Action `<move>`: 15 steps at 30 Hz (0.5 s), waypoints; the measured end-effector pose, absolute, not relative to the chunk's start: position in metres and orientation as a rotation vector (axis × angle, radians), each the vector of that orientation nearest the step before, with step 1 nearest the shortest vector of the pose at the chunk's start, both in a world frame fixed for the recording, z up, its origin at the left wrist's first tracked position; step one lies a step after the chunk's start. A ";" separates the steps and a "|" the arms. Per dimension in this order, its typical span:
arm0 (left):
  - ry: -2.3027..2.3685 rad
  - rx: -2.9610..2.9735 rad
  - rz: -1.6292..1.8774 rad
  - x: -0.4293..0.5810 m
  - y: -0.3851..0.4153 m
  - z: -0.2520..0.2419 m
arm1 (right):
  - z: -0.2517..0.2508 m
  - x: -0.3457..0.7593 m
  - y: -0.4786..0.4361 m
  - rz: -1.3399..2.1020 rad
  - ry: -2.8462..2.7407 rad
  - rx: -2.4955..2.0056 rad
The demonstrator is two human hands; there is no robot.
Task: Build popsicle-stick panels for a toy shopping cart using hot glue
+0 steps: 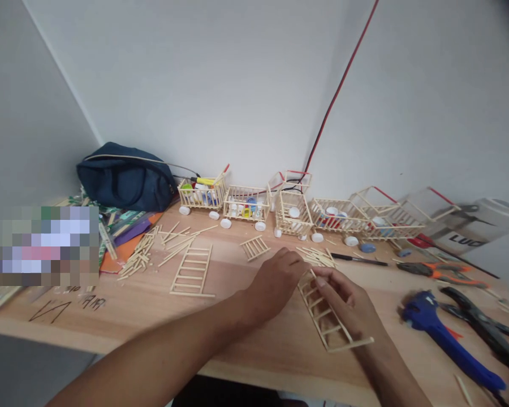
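A small ladder-shaped frame of thin wooden sticks [322, 314] hangs tilted over the table's near side. My right hand [348, 294] grips it near its far end, thumb on top, and one stick juts out to the right at its near end. My left hand [277, 282] is curled closed at the frame's far corner, its fingertips hidden behind the hand. To the left lies another ladder-shaped frame [193, 270], flat on the wood. Beyond my left hand rests a smaller slatted panel [255, 247], with loose short sticks [316, 256] beside it.
Several little stick carts [294, 213] with white wheels line the wall. A stick pile [139, 254] and blue pouch [127, 178] are at left. At right lie a blue glue gun [453, 339], black-handled tool [483, 319], orange-handled pliers [441, 272] and black pen [360, 259].
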State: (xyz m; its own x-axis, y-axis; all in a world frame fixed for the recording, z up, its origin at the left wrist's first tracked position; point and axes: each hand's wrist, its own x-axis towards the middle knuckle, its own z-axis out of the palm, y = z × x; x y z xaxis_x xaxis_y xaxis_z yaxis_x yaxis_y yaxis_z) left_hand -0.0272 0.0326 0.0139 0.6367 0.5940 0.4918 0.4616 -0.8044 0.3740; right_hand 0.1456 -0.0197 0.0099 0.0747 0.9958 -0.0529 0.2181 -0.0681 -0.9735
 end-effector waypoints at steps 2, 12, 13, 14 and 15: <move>0.854 2.649 0.940 -0.027 0.033 0.013 | 0.012 0.144 -0.020 1.089 -1.270 -1.445; 0.797 2.732 0.928 -0.030 0.039 0.012 | 0.010 0.145 -0.015 0.906 -1.386 -1.466; 0.793 2.731 0.933 -0.030 0.039 0.011 | 0.010 0.145 -0.014 0.878 -1.409 -1.467; 0.790 2.729 0.941 -0.031 0.040 0.010 | 0.010 0.145 -0.013 0.843 -1.428 -1.468; 0.788 2.723 0.956 -0.031 0.040 0.009 | 0.010 0.145 -0.013 0.812 -1.452 -1.469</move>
